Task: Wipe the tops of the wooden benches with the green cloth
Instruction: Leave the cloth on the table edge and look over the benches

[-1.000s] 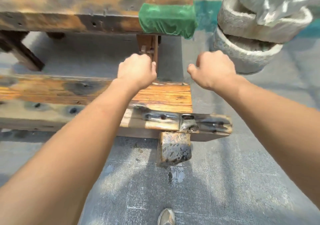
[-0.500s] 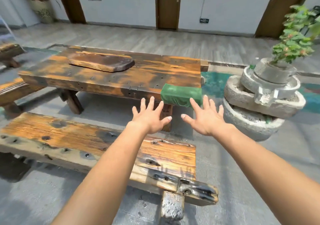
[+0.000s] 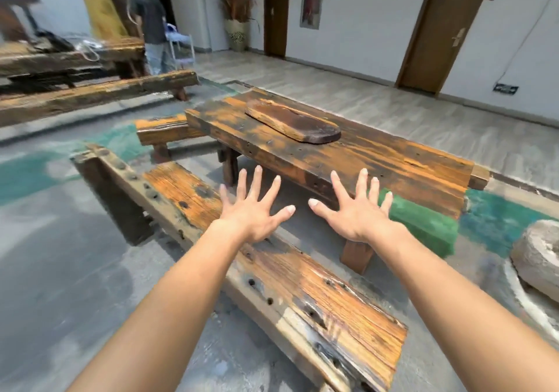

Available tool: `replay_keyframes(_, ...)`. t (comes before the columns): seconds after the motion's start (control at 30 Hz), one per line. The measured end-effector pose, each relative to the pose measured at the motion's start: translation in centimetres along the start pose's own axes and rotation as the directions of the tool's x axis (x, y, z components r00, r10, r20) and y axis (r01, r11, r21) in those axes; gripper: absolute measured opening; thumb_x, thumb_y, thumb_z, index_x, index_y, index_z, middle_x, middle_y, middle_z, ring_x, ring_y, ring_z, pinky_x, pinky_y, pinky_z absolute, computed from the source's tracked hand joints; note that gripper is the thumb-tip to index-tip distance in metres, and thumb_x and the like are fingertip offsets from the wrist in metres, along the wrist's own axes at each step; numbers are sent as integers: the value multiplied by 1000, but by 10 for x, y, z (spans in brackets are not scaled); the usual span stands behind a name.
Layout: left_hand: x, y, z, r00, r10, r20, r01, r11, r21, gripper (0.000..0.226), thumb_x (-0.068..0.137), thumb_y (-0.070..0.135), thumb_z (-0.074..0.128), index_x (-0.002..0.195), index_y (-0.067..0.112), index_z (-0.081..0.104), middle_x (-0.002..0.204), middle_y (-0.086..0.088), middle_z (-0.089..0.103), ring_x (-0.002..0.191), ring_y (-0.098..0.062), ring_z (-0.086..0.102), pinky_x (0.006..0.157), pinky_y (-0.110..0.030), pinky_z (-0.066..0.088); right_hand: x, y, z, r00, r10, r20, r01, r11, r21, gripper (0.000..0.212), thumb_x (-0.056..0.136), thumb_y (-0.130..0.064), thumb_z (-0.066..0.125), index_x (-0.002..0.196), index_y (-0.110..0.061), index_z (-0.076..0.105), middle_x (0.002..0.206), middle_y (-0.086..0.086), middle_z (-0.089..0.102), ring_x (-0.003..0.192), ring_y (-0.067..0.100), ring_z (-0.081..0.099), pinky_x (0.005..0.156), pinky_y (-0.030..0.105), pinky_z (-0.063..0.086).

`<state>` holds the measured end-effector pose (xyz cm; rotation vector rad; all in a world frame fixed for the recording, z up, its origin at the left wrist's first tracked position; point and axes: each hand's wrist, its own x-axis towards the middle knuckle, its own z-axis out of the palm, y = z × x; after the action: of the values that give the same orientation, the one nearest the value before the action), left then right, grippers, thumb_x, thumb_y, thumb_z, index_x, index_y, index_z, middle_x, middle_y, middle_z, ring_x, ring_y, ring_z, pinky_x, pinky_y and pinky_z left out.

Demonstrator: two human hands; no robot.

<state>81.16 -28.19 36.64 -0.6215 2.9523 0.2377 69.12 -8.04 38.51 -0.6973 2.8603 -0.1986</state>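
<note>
Cloth [image 3: 423, 225], one, draped; left hand [image 3: 251, 216], right hand [image 3: 354, 216] splayed.

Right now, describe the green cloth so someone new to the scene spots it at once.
Find the big wooden table in the middle of the room. At its right end, the green cloth is draped over the near edge, just beyond the right hand. It is the only soft, folded fabric there; the teal patches nearby lie flat on the floor.

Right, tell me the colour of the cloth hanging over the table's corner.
Green, a deep emerald; the cloth shows best in the head view, the only one.
</note>
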Motion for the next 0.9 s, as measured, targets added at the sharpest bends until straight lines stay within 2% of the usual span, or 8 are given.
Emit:
replay_keyframes(0.13, -11, -91, 19, 985, -174, 10, 175, 983, -65, 88, 86, 91, 4, 156, 49, -28, 160, 4, -46, 146, -28, -45, 120, -72, -16, 22, -100, 49, 979, -195, 66, 195, 981, 5, 106, 68, -106, 4, 157, -55, -23, 163, 14, -44, 153, 41, -35, 122, 68, -18)
replay_keyframes(0.23, -25, -170, 40, 965, -262, 20, 263, 958, -114, 89, 85, 92, 5, 154, 50, -30, 155, 6, -50, 140, -25, -49, 119, -72, -17, 37, -178, 95, 945, -297, 136, 303, 953, -24, 100, 73, -104, 7, 153, -57, -29, 154, 12, -54, 150, 40, -41, 121, 69, -19)
replay_keyframes(0.37, -42, -297, 67, 917, -400, 5, 397, 908, -132, 89, 88, 90, 8, 158, 48, -27, 155, 7, -50, 148, -26, -44, 120, -70, -17, 62, -293, 164, 888, -407, 212, 423, 906, -31, 94, 79, -101, 12, 151, -58, -32, 152, 10, -56, 150, 39, -42, 121, 69, -19)
replay_keyframes(0.5, -60, -392, 86, 868, -489, 90, 497, 856, -140, 88, 88, 89, 5, 157, 46, -29, 162, 3, -47, 150, -32, -42, 120, -72, -15, 80, -383, 211, 851, -422, 312, 461, 886, -60, 95, 80, -100, 11, 153, -56, -31, 158, 13, -50, 153, 41, -36, 120, 69, -20)
replay_keyframes(0.63, -74, -473, 103, 831, -544, 119, 556, 824, -114, 87, 83, 91, -4, 150, 47, -38, 160, 3, -50, 149, -32, -44, 119, -73, -16, 91, -468, 251, 802, -463, 379, 517, 854, -52, 91, 82, -98, 9, 146, -56, -41, 159, 16, -49, 154, 42, -34, 118, 68, -21)
replay_keyframes(0.9, -53, -585, 136, 761, -616, 204, 649, 735, -196, 87, 75, 96, -10, 139, 51, -50, 148, 6, -61, 143, -29, -49, 118, -71, -20, 133, -586, 313, 703, -517, 489, 626, 775, -81, 88, 86, -94, 11, 143, -53, -44, 155, 16, -53, 152, 42, -37, 119, 69, -20)
